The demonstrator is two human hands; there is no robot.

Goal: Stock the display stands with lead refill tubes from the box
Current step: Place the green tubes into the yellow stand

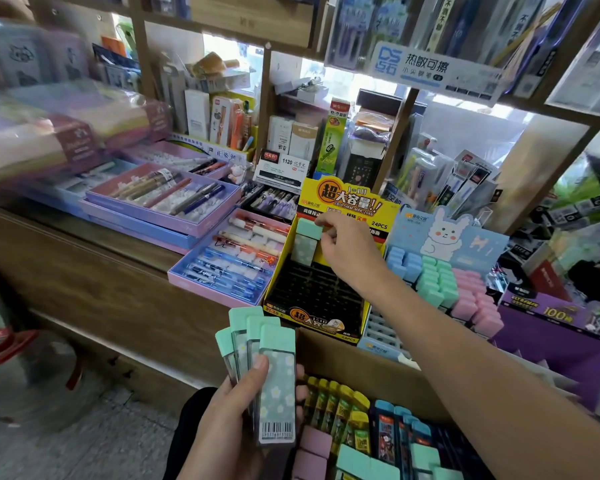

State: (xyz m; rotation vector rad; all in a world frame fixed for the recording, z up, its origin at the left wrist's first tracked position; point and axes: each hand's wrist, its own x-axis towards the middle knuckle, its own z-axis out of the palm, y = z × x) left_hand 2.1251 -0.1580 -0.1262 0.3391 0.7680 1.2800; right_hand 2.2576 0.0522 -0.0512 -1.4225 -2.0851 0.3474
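Left grip (234, 422) round mint tubes (277, 375), right grip (350, 251) on stand tube (308, 229)

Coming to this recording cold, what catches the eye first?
A fan of mint-capped, flower-printed lead refill tubes gripped in the left hand at bottom centre draws the eye first. Above it, the right hand pinches one more mint-capped tube at the back-left corner of the yellow-and-black cardboard display stand, whose other visible slots look empty.
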